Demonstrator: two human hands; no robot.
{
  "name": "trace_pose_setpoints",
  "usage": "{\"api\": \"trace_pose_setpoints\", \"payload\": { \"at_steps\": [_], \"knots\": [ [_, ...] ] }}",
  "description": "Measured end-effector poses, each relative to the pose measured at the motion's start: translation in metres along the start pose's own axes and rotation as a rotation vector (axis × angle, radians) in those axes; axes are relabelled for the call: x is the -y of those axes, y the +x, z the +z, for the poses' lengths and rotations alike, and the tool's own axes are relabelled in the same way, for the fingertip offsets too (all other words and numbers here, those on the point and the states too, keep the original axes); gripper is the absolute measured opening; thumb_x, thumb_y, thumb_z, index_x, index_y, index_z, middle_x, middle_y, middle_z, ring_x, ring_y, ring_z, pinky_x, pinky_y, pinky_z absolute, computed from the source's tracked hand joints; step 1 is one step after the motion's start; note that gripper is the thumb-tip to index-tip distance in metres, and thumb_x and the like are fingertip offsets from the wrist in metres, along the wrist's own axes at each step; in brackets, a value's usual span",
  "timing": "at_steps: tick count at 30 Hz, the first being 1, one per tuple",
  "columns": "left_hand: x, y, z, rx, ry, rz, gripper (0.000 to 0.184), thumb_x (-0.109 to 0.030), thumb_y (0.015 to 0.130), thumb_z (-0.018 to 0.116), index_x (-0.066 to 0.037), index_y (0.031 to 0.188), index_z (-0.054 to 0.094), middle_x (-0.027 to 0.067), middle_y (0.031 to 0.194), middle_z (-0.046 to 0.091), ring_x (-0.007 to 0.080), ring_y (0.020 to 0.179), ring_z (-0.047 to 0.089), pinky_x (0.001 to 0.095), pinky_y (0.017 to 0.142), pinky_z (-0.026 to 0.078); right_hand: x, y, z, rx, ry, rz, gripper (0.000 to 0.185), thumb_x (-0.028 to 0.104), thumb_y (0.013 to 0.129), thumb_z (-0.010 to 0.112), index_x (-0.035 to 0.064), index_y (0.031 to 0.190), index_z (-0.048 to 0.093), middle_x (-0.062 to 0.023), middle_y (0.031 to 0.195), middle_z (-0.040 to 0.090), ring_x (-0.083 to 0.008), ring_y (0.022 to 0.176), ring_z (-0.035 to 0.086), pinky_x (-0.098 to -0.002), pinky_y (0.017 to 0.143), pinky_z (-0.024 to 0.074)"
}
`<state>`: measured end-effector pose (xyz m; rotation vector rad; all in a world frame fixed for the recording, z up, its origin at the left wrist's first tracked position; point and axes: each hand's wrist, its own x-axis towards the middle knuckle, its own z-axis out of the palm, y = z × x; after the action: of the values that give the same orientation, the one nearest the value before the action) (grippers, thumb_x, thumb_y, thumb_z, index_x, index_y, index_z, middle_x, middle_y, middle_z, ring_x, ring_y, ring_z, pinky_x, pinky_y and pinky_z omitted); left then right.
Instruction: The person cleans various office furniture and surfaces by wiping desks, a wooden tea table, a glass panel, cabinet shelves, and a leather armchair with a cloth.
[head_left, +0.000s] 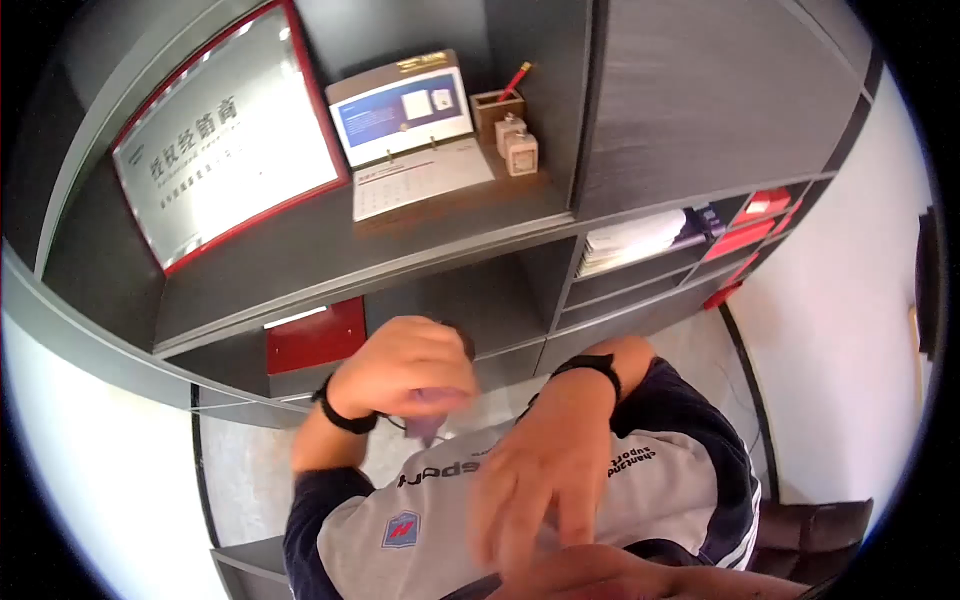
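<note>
My left hand (410, 368) is raised in front of my chest, its fingers curled closed around a crumpled mauve piece that looks like cloth (428, 425). Most of that piece is hidden by the fingers, and its kind is unclear. A dark rounded thing (460, 338) shows just behind the knuckles; I cannot make out what it is. My right hand (545, 465) hangs over my grey shirt (440, 510) close to my chin, slightly blurred. Its fingers are spread and point down toward the collar, with nothing seen in them. Black bands circle both wrists.
A dark cabinet (400, 262) stands before me. Its shelf holds a red-framed plaque (230, 140), a desk calendar (410, 130), a pen holder (497, 110) and small wooden blocks (521, 153). Below are a red folder (318, 338) and stacked papers (630, 240). A brown seat (815, 525) is at right.
</note>
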<state>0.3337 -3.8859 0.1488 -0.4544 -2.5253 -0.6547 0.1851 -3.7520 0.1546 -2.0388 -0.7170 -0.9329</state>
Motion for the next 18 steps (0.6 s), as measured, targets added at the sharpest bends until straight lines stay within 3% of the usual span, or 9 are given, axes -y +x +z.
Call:
{"api": "trace_pose_setpoints", "payload": {
  "at_steps": [1,2,5,6,7,10,11,18],
  "knots": [
    [0.006,0.002,0.014,-0.048,0.045,-0.038,0.017,-0.019,0.073,0.081,-0.014,0.084,0.069,0.0008,0.080,0.064,0.0238,0.074,0.061,0.0358,0.058,0.046,-0.004,-0.006,0.003,-0.030,-0.005,-0.150,0.028,0.033,0.102,0.049,0.0094,0.111,0.063,-0.0109,0.124,0.057,-0.0351,0.099,0.057,-0.0444,0.080,0.0473],
    [0.012,0.003,0.030,-0.099,0.086,-0.080,0.018,-0.019,0.071,0.081,-0.014,0.083,0.069,0.0011,0.079,0.064,0.0238,0.074,0.062,0.0359,0.059,0.047,0.001,-0.010,0.012,-0.104,0.043,-0.122,0.029,0.042,0.097,0.055,0.0154,0.099,0.064,-0.0100,0.100,0.058,-0.0305,0.097,0.054,-0.0476,0.079,0.0430],
    [0.024,0.000,0.070,-0.248,0.261,-0.378,0.025,-0.018,0.066,0.083,-0.012,0.086,0.069,0.0054,0.081,0.067,0.0279,0.076,0.063,0.0375,0.066,0.051,0.031,-0.028,-0.003,0.182,-0.318,0.011,0.030,0.039,0.099,0.051,0.0146,0.083,0.057,-0.0060,0.089,0.057,-0.0293,0.083,0.054,-0.0456,0.068,0.0379],
    [0.028,-0.004,0.084,-0.304,0.260,-0.462,0.027,-0.015,0.065,0.083,-0.009,0.087,0.068,0.0076,0.083,0.068,0.0297,0.077,0.064,0.0382,0.068,0.051,0.046,-0.030,-0.007,-0.058,-0.428,0.078,0.034,0.038,0.099,0.049,0.0140,0.075,0.048,-0.0018,0.077,0.055,-0.0283,0.070,0.051,-0.0433,0.063,0.0321],
    [0.029,-0.005,0.098,-0.362,0.287,-0.500,0.028,-0.011,0.064,0.083,-0.007,0.087,0.068,0.0088,0.084,0.068,0.0302,0.078,0.064,0.0386,0.068,0.051,0.057,-0.042,-0.015,-0.204,-0.295,0.085,0.030,0.029,0.105,0.044,0.0150,0.079,0.051,0.0005,0.081,0.061,-0.0194,0.069,0.051,-0.0438,0.069,0.0324],
    [0.035,-0.013,0.133,-0.412,0.253,-0.606,0.024,-0.009,0.068,0.081,-0.007,0.088,0.068,0.0107,0.084,0.067,0.0318,0.079,0.063,0.0383,0.069,0.051,0.086,-0.038,0.002,-0.736,-0.323,-0.016,0.025,0.022,0.100,0.052,0.0152,0.077,0.054,-0.0005,0.069,0.063,-0.0165,0.054,0.047,-0.0415,0.067,0.0302],
    [0.034,-0.014,0.148,-0.448,0.245,-0.714,0.022,-0.008,0.070,0.080,-0.006,0.088,0.068,0.0112,0.084,0.067,0.0323,0.079,0.063,0.0382,0.069,0.051,0.091,-0.035,0.011,-0.823,-0.306,-0.047,0.024,0.023,0.100,0.053,0.0149,0.077,0.055,-0.0007,0.070,0.063,-0.0166,0.055,0.048,-0.0412,0.066,0.0303],
    [0.022,0.023,0.158,-0.291,0.205,-0.528,0.018,-0.010,0.075,0.077,-0.006,0.089,0.068,0.0095,0.084,0.068,0.0308,0.078,0.063,0.0369,0.069,0.051,0.096,-0.018,0.048,-0.736,-0.262,-0.139,0.020,0.024,0.097,0.058,0.0130,0.082,0.062,-0.0021,0.077,0.065,-0.0169,0.059,0.051,-0.0389,0.063,0.0313]
  ]
}}
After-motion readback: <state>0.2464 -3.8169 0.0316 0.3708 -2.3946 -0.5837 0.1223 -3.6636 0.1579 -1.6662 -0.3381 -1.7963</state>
